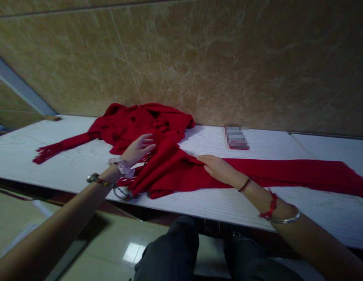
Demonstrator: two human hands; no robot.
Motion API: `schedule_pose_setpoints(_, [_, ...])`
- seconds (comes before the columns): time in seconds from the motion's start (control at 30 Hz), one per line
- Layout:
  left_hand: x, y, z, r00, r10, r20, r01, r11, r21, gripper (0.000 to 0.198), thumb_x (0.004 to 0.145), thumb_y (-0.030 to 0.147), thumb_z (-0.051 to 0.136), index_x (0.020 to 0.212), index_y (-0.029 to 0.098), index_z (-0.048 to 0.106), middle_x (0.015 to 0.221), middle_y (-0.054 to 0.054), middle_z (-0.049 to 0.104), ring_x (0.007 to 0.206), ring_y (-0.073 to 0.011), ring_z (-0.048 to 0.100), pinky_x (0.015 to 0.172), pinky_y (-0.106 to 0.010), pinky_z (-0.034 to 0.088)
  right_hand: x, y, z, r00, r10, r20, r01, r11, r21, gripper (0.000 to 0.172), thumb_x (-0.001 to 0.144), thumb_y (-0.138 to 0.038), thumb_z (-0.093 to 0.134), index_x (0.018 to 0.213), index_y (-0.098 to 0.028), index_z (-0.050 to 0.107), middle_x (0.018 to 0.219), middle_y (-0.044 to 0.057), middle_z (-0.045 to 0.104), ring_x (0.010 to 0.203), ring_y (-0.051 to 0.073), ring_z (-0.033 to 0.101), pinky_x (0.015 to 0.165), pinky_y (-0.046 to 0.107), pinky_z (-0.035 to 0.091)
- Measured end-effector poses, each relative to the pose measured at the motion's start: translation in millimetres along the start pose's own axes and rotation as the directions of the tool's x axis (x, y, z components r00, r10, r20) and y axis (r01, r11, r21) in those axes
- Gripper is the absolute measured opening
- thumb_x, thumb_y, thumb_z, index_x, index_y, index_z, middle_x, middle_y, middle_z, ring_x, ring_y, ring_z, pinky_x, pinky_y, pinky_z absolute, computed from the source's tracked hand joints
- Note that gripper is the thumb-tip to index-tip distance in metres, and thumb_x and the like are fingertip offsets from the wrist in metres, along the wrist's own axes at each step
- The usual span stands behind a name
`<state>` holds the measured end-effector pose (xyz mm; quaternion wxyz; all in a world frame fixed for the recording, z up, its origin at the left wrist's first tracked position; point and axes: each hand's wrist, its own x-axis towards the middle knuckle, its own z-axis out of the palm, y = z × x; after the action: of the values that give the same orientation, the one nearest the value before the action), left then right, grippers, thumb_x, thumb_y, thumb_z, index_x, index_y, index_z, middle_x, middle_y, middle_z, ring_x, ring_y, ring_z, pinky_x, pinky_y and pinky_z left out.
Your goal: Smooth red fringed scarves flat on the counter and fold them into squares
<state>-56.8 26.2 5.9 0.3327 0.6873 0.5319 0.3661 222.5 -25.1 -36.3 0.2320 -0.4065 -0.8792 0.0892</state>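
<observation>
A long red scarf (169, 164) lies on a white wood-grain table (67, 164). Part of it is bunched at the back by the wall, and a flat band runs off to the right. A fringed end trails out to the left. My left hand (139, 148) rests on the bunched cloth with its fingers stretched out, open. My right hand (218, 168) lies flat on the smooth band, fingers together and pressing down. Both wrists wear bracelets and bands.
A phone (237, 138) lies on the table near the tan marble wall (213, 58). My knees in dark trousers (175, 253) show below the table's front edge. The floor is glossy tile.
</observation>
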Motion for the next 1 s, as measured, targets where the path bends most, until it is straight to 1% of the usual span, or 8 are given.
schedule_pose_setpoints(0.13, [-3.8, -5.6, 4.4, 0.986, -0.052, 0.157, 0.032, 0.991, 0.127, 0.073, 0.065, 0.049, 0.06, 0.124, 0.012, 0.038, 0.115, -0.013, 0.054, 0.107, -0.025, 0.052, 0.091, -0.041, 0.042, -5.1, 2.4, -4.1, 1.0, 0.012, -0.015, -0.011, 0.999, 0.047, 0.037, 0.078, -0.006, 0.038, 0.108, -0.013, 0.059, 0.111, 0.01, 0.062, 0.104, 0.017, 0.055, 0.095, 0.035, 0.042])
schedule_pose_setpoints(0.23, [-8.5, 0.8, 10.0, 0.981, -0.061, 0.183, 0.019, 0.974, 0.226, 0.081, 0.062, 0.05, 0.062, 0.129, 0.014, 0.034, 0.125, -0.014, 0.046, 0.113, -0.0269, 0.047, 0.092, -0.041, 0.041, -6.8, 4.9, -3.3, 1.0, -0.004, -0.007, 0.004, 0.999, 0.039, 0.035, 0.08, -0.01, 0.041, 0.112, -0.009, 0.057, 0.115, 0.013, 0.059, 0.107, 0.019, 0.053, 0.096, 0.036, 0.041])
schedule_pose_setpoints(0.33, [-9.2, 2.3, 13.0, 0.988, -0.068, 0.14, 0.023, 0.952, 0.305, 0.083, 0.057, 0.046, 0.066, 0.128, 0.015, 0.037, 0.122, -0.012, 0.049, 0.111, -0.0276, 0.048, 0.091, -0.04, 0.042, -8.2, 8.3, -0.8, 1.0, -0.023, 0.004, 0.023, 0.999, 0.034, 0.036, 0.081, -0.013, 0.042, 0.114, -0.008, 0.055, 0.118, 0.013, 0.057, 0.11, 0.018, 0.051, 0.098, 0.036, 0.039])
schedule_pose_setpoints(0.43, [-6.2, -0.2, 11.3, 0.994, -0.076, 0.079, 0.049, 0.953, 0.298, 0.076, 0.057, 0.04, 0.066, 0.124, 0.014, 0.042, 0.102, -0.008, 0.059, 0.098, -0.0244, 0.057, 0.086, -0.038, 0.046, -8.6, 11.4, 0.2, 0.999, -0.041, 0.012, 0.041, 0.998, 0.039, 0.035, 0.082, -0.012, 0.04, 0.114, -0.011, 0.056, 0.118, 0.012, 0.058, 0.11, 0.017, 0.051, 0.098, 0.035, 0.039])
schedule_pose_setpoints(0.57, [-2.5, 2.6, 2.7, 0.992, -0.116, 0.05, 0.099, 0.961, 0.257, 0.065, 0.056, 0.031, 0.067, 0.116, 0.014, 0.05, 0.077, -0.001, 0.061, 0.075, -0.0194, 0.061, 0.072, -0.033, 0.05, -8.4, 14.0, 0.1, 0.998, -0.053, 0.025, 0.052, 0.998, 0.028, 0.036, 0.082, -0.011, 0.038, 0.113, -0.011, 0.056, 0.118, 0.011, 0.058, 0.11, 0.016, 0.051, 0.098, 0.035, 0.039])
schedule_pose_setpoints(0.73, [-0.6, 15.7, -19.8, 0.983, -0.181, -0.009, 0.175, 0.933, 0.315, 0.051, 0.062, 0.023, 0.063, 0.112, 0.015, 0.054, 0.078, -0.001, 0.062, 0.069, -0.0155, 0.06, 0.066, -0.026, 0.05, -8.9, 15.5, 0.4, 0.996, -0.065, 0.055, 0.065, 0.998, -0.01, 0.041, 0.081, -0.007, 0.035, 0.116, -0.011, 0.054, 0.121, 0.011, 0.056, 0.113, 0.016, 0.049, 0.099, 0.034, 0.038])
schedule_pose_setpoints(0.83, [1.6, 26.4, -43.0, 0.981, -0.173, -0.09, 0.195, 0.84, 0.506, 0.049, 0.068, 0.022, 0.06, 0.116, 0.013, 0.053, 0.084, -0.003, 0.063, 0.076, -0.017, 0.06, 0.071, -0.027, 0.049, -9.1, 15.7, 0.1, 0.995, -0.072, 0.069, 0.075, 0.997, -0.033, 0.042, 0.079, -0.006, 0.035, 0.117, -0.008, 0.054, 0.122, 0.013, 0.054, 0.114, 0.017, 0.048, 0.1, 0.033, 0.037])
schedule_pose_setpoints(1.0, [1.1, 44.7, -81.1, 0.963, 0.018, -0.269, 0.237, 0.423, 0.875, 0.043, 0.077, 0.021, 0.051, 0.119, 0.014, 0.051, 0.102, -0.009, 0.062, 0.098, -0.0269, 0.056, 0.085, -0.039, 0.043, -9.3, 16.1, 0.8, 0.995, -0.079, 0.06, 0.083, 0.994, -0.068, 0.041, 0.08, -0.006, 0.034, 0.115, -0.007, 0.055, 0.12, 0.013, 0.056, 0.113, 0.018, 0.05, 0.099, 0.034, 0.039])
